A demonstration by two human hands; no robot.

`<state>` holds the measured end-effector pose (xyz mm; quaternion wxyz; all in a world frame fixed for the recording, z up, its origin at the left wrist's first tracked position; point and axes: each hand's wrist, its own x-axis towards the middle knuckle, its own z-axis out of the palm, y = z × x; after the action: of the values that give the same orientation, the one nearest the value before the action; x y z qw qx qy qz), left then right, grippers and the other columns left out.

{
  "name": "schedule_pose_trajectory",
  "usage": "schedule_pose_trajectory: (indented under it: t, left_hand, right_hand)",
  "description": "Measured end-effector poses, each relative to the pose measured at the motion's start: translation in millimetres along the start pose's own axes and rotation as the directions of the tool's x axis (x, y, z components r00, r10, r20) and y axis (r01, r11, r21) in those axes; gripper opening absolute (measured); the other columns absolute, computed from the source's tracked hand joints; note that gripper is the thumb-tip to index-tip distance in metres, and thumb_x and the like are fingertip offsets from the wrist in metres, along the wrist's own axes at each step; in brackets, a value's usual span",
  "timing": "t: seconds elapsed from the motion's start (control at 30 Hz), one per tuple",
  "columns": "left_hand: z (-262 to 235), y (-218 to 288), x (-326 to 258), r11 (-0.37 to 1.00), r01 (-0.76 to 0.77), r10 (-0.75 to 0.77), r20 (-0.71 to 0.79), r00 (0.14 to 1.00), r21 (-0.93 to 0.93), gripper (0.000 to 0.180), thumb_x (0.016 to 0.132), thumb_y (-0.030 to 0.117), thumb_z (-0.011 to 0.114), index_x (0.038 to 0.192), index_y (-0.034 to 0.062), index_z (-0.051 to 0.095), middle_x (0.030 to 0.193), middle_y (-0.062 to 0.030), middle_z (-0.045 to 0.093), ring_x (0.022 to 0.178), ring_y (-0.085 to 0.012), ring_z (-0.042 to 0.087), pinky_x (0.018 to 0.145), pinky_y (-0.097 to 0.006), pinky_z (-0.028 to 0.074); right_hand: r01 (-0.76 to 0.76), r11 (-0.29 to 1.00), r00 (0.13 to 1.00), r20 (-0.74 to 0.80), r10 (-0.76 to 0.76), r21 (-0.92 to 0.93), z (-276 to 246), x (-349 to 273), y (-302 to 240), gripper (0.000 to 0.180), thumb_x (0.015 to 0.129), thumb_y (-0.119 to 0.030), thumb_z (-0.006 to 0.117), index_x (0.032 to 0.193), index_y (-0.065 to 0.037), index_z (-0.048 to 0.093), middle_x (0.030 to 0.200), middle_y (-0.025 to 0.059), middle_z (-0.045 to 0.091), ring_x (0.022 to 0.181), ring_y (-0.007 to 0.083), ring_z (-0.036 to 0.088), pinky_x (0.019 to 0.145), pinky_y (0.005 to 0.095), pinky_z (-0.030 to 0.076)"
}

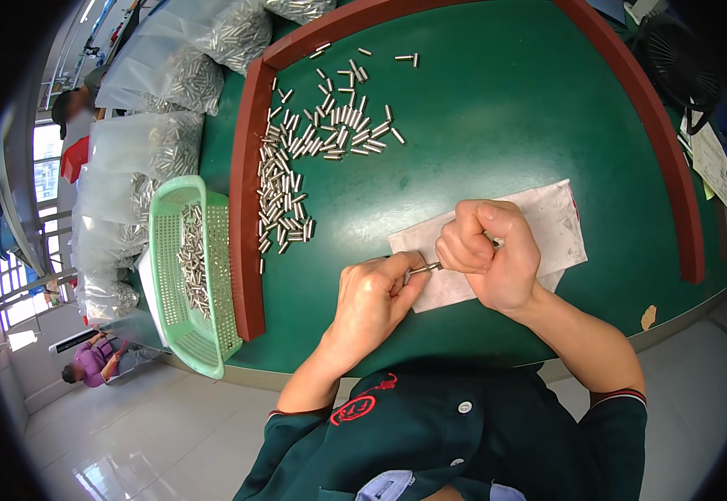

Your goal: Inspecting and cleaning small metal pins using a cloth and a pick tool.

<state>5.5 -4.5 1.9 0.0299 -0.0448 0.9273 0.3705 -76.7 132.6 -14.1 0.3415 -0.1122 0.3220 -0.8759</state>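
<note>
My left hand pinches a small silver metal pin between thumb and fingers over the green table. My right hand is closed in a fist around a thin tool whose tip meets that pin. Both hands hover over a white cloth spread on the table. A loose heap of several similar metal pins lies farther away to the left.
A raised red-brown rim borders the table. A green plastic basket holding more pins hangs off its left side. Clear bags of pins are stacked beyond it. A person sits on the floor at lower left.
</note>
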Motion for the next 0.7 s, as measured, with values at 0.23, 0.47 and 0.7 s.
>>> schedule_pose_trajectory:
  t: [0.23, 0.47, 0.7]
  left_hand:
    - [0, -1, 1, 1.000, -0.011, 0.011, -0.001, 1.000, 0.003, 0.013, 0.068, 0.003, 0.066, 0.079, -0.0013, 0.061, 0.048, -0.0052, 0.037, 0.040, -0.0133, 0.034, 0.040, -0.027, 0.031]
    - [-1, -3, 2, 0.999, -0.052, 0.052, 0.022, 0.998, 0.008, 0.013, 0.070, 0.008, 0.065, 0.080, 0.0018, 0.060, 0.051, -0.0123, 0.050, 0.046, -0.0282, 0.050, 0.044, -0.035, 0.038]
    - [-5, -3, 5, 1.000, -0.024, 0.023, 0.082, 0.996, 0.011, 0.014, 0.071, 0.009, 0.064, 0.083, 0.0025, 0.061, 0.052, -0.0135, 0.051, 0.047, -0.0291, 0.051, 0.045, -0.035, 0.039]
  right_hand:
    - [-0.003, 1.000, 1.000, 0.009, 0.002, 0.002, -1, 0, 0, 0.037, 0.084, -0.027, 0.034, 0.051, -0.011, 0.027, 0.042, -0.0039, 0.022, 0.039, 0.0074, 0.015, 0.040, 0.0248, 0.015]
    - [-0.005, 0.999, 1.000, 0.008, 0.006, -0.045, 3, 0, 2, 0.037, 0.084, -0.026, 0.035, 0.051, -0.011, 0.027, 0.042, -0.0035, 0.023, 0.039, 0.0072, 0.016, 0.040, 0.0248, 0.015]
    - [-0.002, 0.982, 1.000, -0.005, 0.001, -0.188, 11, -1, 5, 0.031, 0.080, -0.017, 0.037, 0.053, -0.005, 0.028, 0.049, -0.0015, 0.025, 0.048, 0.0076, 0.022, 0.044, 0.0255, 0.020]
